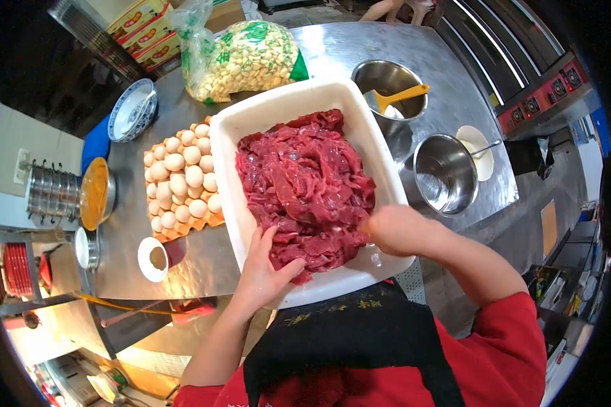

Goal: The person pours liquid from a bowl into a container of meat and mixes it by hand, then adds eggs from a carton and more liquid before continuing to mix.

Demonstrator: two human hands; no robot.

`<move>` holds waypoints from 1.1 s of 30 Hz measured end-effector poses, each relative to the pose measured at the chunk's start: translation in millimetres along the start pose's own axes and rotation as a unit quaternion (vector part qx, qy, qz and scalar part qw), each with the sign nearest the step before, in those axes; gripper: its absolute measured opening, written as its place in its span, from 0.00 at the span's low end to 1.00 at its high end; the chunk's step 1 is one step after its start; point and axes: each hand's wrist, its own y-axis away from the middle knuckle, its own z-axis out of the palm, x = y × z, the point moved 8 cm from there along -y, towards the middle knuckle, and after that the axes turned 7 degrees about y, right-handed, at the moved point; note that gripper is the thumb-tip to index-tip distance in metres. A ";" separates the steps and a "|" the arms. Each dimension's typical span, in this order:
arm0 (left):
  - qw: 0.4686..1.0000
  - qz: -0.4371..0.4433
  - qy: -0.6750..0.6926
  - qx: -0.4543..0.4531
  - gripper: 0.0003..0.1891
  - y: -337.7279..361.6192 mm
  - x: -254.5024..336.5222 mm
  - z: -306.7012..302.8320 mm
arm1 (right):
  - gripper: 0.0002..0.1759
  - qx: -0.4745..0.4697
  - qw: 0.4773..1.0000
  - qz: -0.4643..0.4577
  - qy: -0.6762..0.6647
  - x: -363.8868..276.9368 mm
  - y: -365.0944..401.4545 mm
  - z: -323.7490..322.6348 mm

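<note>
A white plastic tub (227, 156) holds a large heap of raw sliced red meat (302, 180). My left hand (268, 268) reaches over the near left side of the tub. Its thumb and fingers are spread, and the fingertips rest against the near edge of the meat. At the heap's right side, my right hand (397, 230) is bent down with its fingertips at the meat. Motion smears that hand, so how its fingers are set does not show clearly.
Left of the tub are a tray of eggs (183, 178) and a white cup (153, 259). A bag of pale beans (251, 60) lies behind. At right stand a steel pot with a yellow-handled brush (404, 95), another steel pot (445, 175) and a white bowl (483, 163).
</note>
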 end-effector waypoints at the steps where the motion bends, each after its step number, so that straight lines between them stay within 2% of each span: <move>1: 0.990 -0.060 0.131 -0.013 0.42 -0.8 -17.4 9.3 | 0.06 -0.039 0.999 -0.027 0.003 -1.2 0.3 17.5; 2: 0.959 -0.116 0.258 -0.027 0.44 -0.9 -28.1 17.9 | 0.06 -0.037 0.997 -0.059 -0.026 -2.6 -1.1 31.7; 3: 0.959 -0.114 0.258 -0.025 0.44 -3.0 -24.8 20.0 | 0.08 -0.054 0.996 -0.055 -0.040 -6.4 -0.9 37.7; 5: 0.876 -0.216 0.432 -0.006 0.41 -4.0 -28.3 36.5 | 0.10 -0.068 0.995 -0.050 -0.050 -10.2 -0.1 48.4; 6: 0.876 -0.212 0.433 -0.005 0.41 -7.5 -27.4 40.9 | 0.12 -0.051 0.996 -0.052 -0.057 -10.3 -1.5 53.8; 8: 0.772 -0.299 0.557 0.058 0.30 -6.4 -49.8 58.8 | 0.15 -0.031 0.996 -0.053 -0.061 -10.4 -1.6 65.5; 9: 0.764 -0.274 0.579 0.080 0.25 -11.1 -57.2 64.1 | 0.16 -0.023 0.992 -0.024 -0.118 -5.7 -1.7 71.3; 10: 0.765 -0.272 0.578 0.082 0.25 -16.9 -59.3 68.1 | 0.17 -0.016 0.984 0.002 -0.175 -2.9 -2.7 70.6; 11: 0.738 -0.311 0.595 0.067 0.24 -18.4 -62.2 78.7 | 0.20 -0.095 0.978 0.046 -0.181 -0.4 -3.1 78.2; 12: 0.711 -0.348 0.609 0.052 0.23 -18.2 -60.8 89.0 | 0.20 -0.092 0.978 0.043 -0.181 -4.3 -8.4 77.5; 13: 0.702 -0.323 0.629 0.083 0.24 -22.7 -52.1 94.7 | 0.21 -0.115 0.974 0.065 -0.185 -5.0 -12.1 82.6; 14: 0.711 -0.313 0.628 0.044 0.25 -31.3 -60.4 115.2 | 0.22 -0.136 0.968 0.089 -0.189 -4.5 -13.3 86.8; 16: 0.547 -0.389 0.738 -0.072 0.24 -33.3 -13.7 132.3 | 0.22 -0.109 0.970 0.120 -0.179 -2.2 -13.1 80.6; 17: 0.549 -0.386 0.738 -0.075 0.24 -38.3 -4.3 132.1 | 0.23 -0.089 0.971 0.147 -0.167 2.6 -12.5 76.0; 19: 0.516 -0.389 0.759 -0.081 0.25 -46.7 10.7 130.2 | 0.22 -0.069 0.970 0.135 -0.188 6.9 -10.1 73.6; 20: 0.517 -0.393 0.755 -0.085 0.25 -50.0 14.0 126.2 | 0.21 -0.056 0.968 0.121 -0.212 4.0 -7.6 75.6; 21: 0.543 -0.331 0.767 -0.086 0.26 -65.6 24.0 112.6 | 0.21 -0.057 0.967 0.125 -0.214 3.7 -8.6 83.9; 22: 0.564 -0.265 0.777 -0.086 0.27 -83.7 34.0 98.7 | 0.19 0.083 0.958 0.066 -0.266 1.3 -14.4 70.7; 23: 0.648 -0.207 0.731 -0.058 0.26 -102.8 35.0 82.4 | 0.18 0.220 0.925 0.002 -0.309 0.8 -11.1 54.2; 24: 0.724 -0.147 0.674 -0.029 0.25 -121.0 37.4 64.4 | 0.18 0.219 0.926 0.003 -0.308 -1.0 -10.6 53.1; 25: 0.829 -0.109 0.549 -0.002 0.27 -137.6 39.9 46.7 | 0.15 0.244 0.927 0.034 -0.284 0.1 -7.9 48.6; 26: 0.911 -0.067 0.407 0.022 0.29 -152.3 45.1 29.2 | 0.13 0.269 0.925 0.067 -0.259 1.1 -3.6 44.2; 27: 0.962 -0.015 0.269 0.046 0.31 -160.6 54.3 12.3 | 0.11 0.210 0.954 0.080 -0.201 -2.0 -2.4 50.0; 28: 0.989 0.037 0.125 0.066 0.33 -167.5 64.2 -2.0 | 0.11 0.210 0.952 0.084 -0.205 -1.3 6.0 48.1; 30: 0.998 0.026 -0.054 -0.025 0.39 -200.0 37.3 1.8 | 0.10 0.175 0.970 0.061 -0.156 -7.5 22.6 51.3; 31: 0.987 -0.030 -0.147 -0.058 0.37 -200.3 27.3 -1.3 | 0.10 0.236 0.964 0.061 -0.109 -7.9 34.2 45.0; 32: 0.979 -0.061 -0.196 -0.018 0.39 -194.6 14.1 -4.7 | 0.10 0.236 0.963 0.065 -0.116 -3.8 39.8 50.2; 33: 0.984 -0.085 -0.153 -0.015 0.40 -191.9 -5.0 5.0 | 0.10 0.290 0.952 0.028 -0.097 -5.3 48.7 46.2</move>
